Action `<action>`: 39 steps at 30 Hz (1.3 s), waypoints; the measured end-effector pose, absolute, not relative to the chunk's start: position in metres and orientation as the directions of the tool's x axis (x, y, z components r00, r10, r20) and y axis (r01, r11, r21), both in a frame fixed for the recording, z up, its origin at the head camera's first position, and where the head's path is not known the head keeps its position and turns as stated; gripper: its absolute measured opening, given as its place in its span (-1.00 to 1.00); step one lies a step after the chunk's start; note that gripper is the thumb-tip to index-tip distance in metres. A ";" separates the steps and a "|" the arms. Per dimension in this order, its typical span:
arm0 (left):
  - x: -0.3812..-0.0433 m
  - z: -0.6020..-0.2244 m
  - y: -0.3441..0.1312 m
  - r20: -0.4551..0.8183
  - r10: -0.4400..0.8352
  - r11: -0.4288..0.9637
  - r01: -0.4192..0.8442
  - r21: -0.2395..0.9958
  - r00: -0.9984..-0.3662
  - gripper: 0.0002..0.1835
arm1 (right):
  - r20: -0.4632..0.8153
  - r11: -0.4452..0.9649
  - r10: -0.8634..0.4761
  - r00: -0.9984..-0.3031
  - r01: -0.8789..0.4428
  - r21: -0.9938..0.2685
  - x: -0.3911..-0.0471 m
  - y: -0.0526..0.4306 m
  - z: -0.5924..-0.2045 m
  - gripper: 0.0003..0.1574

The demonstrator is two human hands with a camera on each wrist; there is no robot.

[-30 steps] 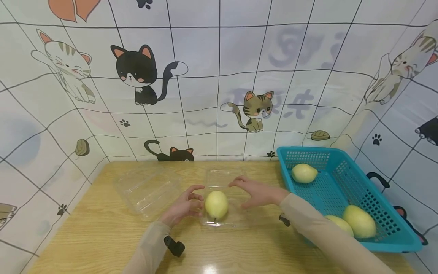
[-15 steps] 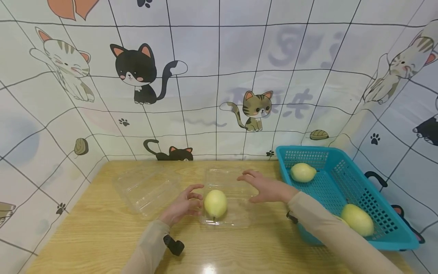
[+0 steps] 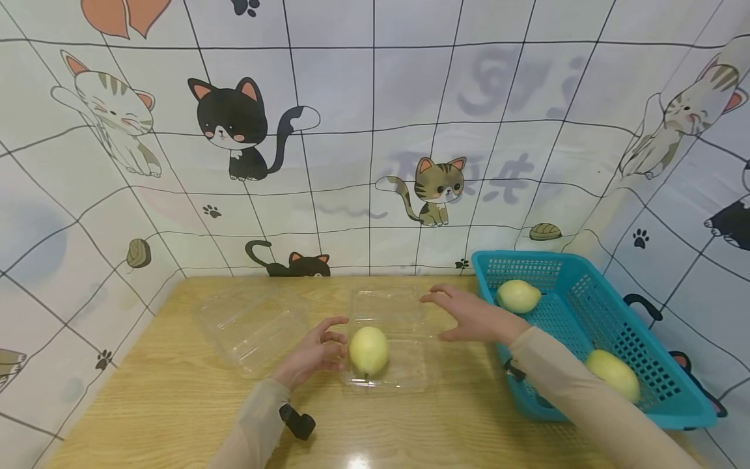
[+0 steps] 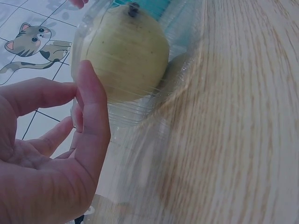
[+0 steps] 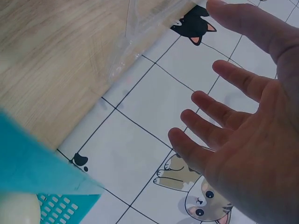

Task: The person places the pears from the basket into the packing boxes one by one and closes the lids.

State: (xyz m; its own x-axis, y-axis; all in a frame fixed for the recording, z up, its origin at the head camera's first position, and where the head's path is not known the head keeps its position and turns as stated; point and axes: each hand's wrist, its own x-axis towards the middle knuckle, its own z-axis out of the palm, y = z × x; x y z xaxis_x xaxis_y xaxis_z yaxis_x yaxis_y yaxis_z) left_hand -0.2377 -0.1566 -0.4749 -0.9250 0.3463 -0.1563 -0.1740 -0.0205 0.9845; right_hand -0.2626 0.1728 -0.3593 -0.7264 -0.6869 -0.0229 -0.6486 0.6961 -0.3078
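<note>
A yellow pear (image 3: 369, 352) lies in the left half of a clear plastic clamshell box (image 3: 404, 365) with its lid raised at the back. My left hand (image 3: 313, 355) stays at the box's left wall, fingers loosely bent; the left wrist view puts its fingertips right by the plastic, but contact is unclear. My right hand (image 3: 474, 316) hovers between the box and the blue basket (image 3: 562, 335), fingers spread, holding nothing. In the basket are a pear (image 3: 518, 296) at the back and another pear (image 3: 612, 376) near the front, partly behind my right forearm.
Another clear plastic box (image 3: 254, 326) sits at the left on the wooden table (image 3: 146, 397). A white cloth wall (image 3: 346, 150) with printed cats rises behind the table and along both sides.
My right hand has moved right, away from above the box toward the basket. A third pear in the basket has become hidden behind my right forearm. The left hand keeps its place.
</note>
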 end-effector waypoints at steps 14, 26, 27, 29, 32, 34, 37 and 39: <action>-0.238 -0.475 -0.157 -0.162 0.346 -0.015 -0.178 0.984 -0.924 -0.33 | 0.029 0.724 -0.664 -0.747 -0.651 -0.228 -0.259 0.192 -0.346 -0.19; -0.239 -0.476 -0.157 -0.151 0.356 -0.023 -0.170 0.985 -0.922 -0.32 | 0.012 0.762 -0.622 -0.783 -0.608 -0.222 -0.259 0.211 -0.341 -0.24; -0.239 -0.476 -0.157 -0.151 0.356 -0.023 -0.170 0.985 -0.922 -0.32 | 0.010 0.766 -0.616 -0.787 -0.602 -0.227 -0.258 0.212 -0.340 -0.25; -0.239 -0.476 -0.157 -0.151 0.356 -0.024 -0.171 0.985 -0.922 -0.32 | 0.005 0.772 -0.606 -0.795 -0.589 -0.239 -0.257 0.214 -0.338 -0.26; -0.239 -0.476 -0.157 -0.150 0.355 -0.024 -0.170 0.985 -0.922 -0.32 | -0.005 0.786 -0.587 -0.809 -0.568 -0.245 -0.256 0.216 -0.335 -0.26; -0.239 -0.476 -0.157 -0.151 0.354 -0.024 -0.170 0.985 -0.923 -0.32 | -0.013 0.792 -0.578 -0.816 -0.557 -0.252 -0.256 0.219 -0.335 -0.25; -0.238 -0.475 -0.157 -0.152 0.353 -0.025 -0.171 0.985 -0.923 -0.32 | -0.030 0.796 -0.567 -0.823 -0.538 -0.278 -0.258 0.224 -0.335 -0.25; -0.238 -0.476 -0.157 -0.152 0.353 -0.024 -0.172 0.985 -0.923 -0.32 | -0.042 0.799 -0.557 -0.830 -0.521 -0.299 -0.259 0.228 -0.336 -0.24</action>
